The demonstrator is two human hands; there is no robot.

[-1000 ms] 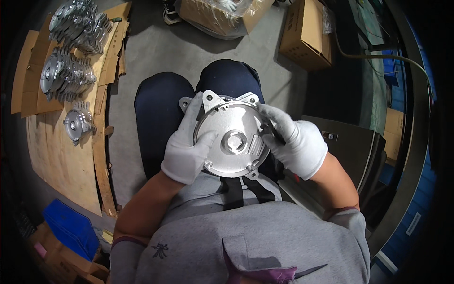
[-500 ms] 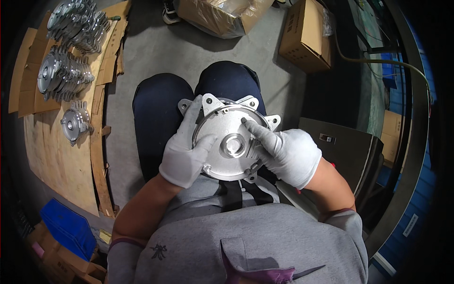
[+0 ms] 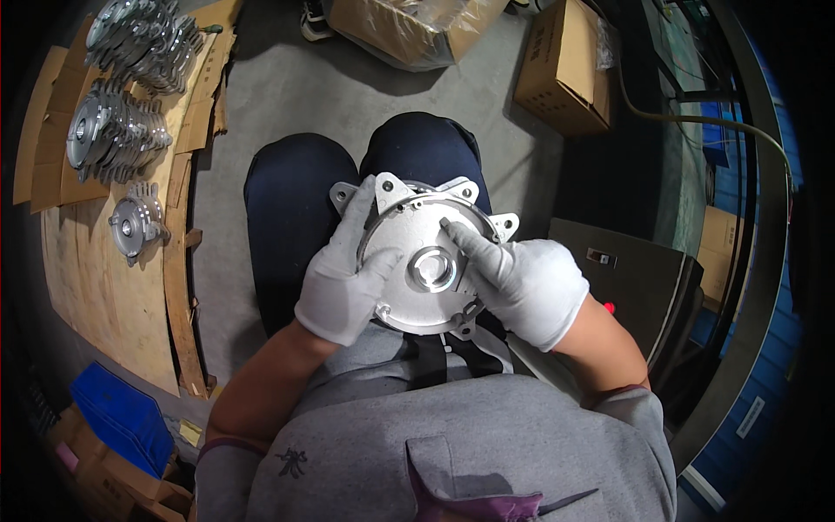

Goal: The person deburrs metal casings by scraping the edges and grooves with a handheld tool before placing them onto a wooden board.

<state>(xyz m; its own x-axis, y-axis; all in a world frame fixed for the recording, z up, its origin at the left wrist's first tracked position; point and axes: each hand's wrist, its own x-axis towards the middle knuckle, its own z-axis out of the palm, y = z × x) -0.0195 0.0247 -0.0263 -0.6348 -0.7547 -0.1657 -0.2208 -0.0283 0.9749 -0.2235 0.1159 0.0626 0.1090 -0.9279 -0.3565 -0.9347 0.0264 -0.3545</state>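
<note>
A round, lugged metal cover [image 3: 417, 304] sits mid-frame over the lap, underside hidden. The left gloved hand [image 3: 341, 291] clamps its rim; the right gloved hand [image 3: 541, 291] touches its face, but I can't tell whether it grips. Top centre, a plastic-draped carton [image 3: 470, 36] is cut off.

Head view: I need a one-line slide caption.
White-gloved left hand holds a round silver metal casting above navy-trousered knees, white-gloved right hand over its face.
</note>
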